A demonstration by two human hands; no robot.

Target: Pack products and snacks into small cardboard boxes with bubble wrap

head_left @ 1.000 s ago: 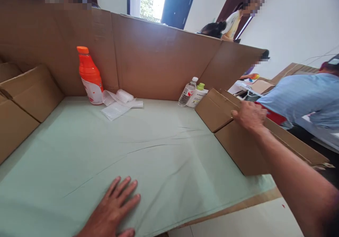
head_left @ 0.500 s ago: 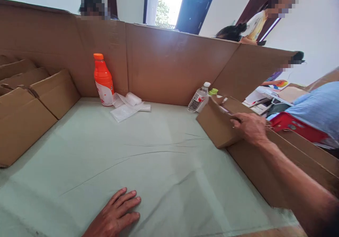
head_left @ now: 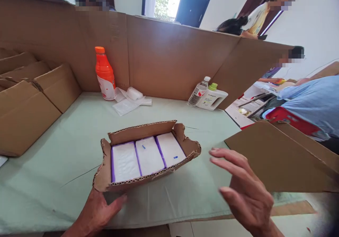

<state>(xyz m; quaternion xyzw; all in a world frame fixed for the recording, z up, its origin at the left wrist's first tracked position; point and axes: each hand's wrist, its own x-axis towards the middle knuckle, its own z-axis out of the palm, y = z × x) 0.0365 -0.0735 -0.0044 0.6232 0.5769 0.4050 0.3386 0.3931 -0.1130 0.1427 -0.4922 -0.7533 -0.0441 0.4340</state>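
Note:
A small open cardboard box (head_left: 143,129) with torn, uneven edges sits in front of me on the pale green tablecloth. Inside it lie three white packs (head_left: 150,156) with purple sides, side by side. My left hand (head_left: 96,208) holds the box at its near left corner; the thumb shows in front, while the fingers are hidden behind the cardboard. To the right of the box, my right hand (head_left: 246,187) is open and holds nothing, thumb and fingers apart. It does not touch the box.
Cardboard boxes (head_left: 26,113) stand at left, another box (head_left: 278,159) at right. Along the cardboard partition (head_left: 169,57) are an orange bottle (head_left: 104,74), bubble wrap (head_left: 129,104), a water bottle (head_left: 197,94) and a white jug (head_left: 213,99). Several people are beyond.
The small box has come from the right side to the middle front. My right hand has let go of it. My left hand has gone from lying flat on the cloth to the box's left corner.

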